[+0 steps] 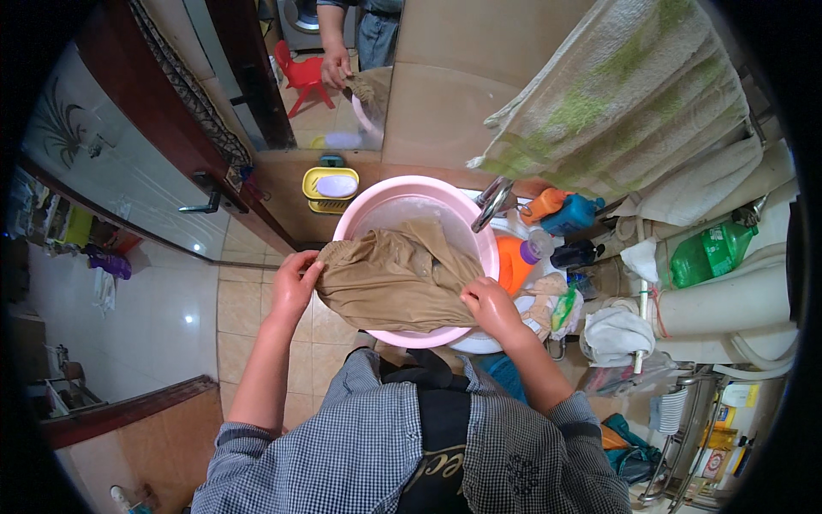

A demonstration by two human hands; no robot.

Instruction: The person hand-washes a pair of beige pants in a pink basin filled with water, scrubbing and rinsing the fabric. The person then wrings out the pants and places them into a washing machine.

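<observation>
A wet brown garment (pixel 398 283) is spread across a pink plastic basin (pixel 417 183), and part of it hangs over the near left rim. My left hand (pixel 294 283) pinches a gathered, elastic-looking edge of the cloth at the left. At the right rim, my right hand (pixel 493 307) grips the cloth's other side with the fingers curled in. Cloudy, sudsy water (pixel 411 211) shows behind the garment inside the basin. What lies beneath the cloth is hidden.
A chrome faucet (pixel 493 204) reaches over the basin's right rim. Beside it stand an orange bottle (pixel 510 263) and a blue bottle (pixel 568 215). A soap bar (pixel 337 186) rests in a yellow dish (pixel 311 183). A towel (pixel 616 96) hangs at upper right; a door handle (pixel 202 204) is left.
</observation>
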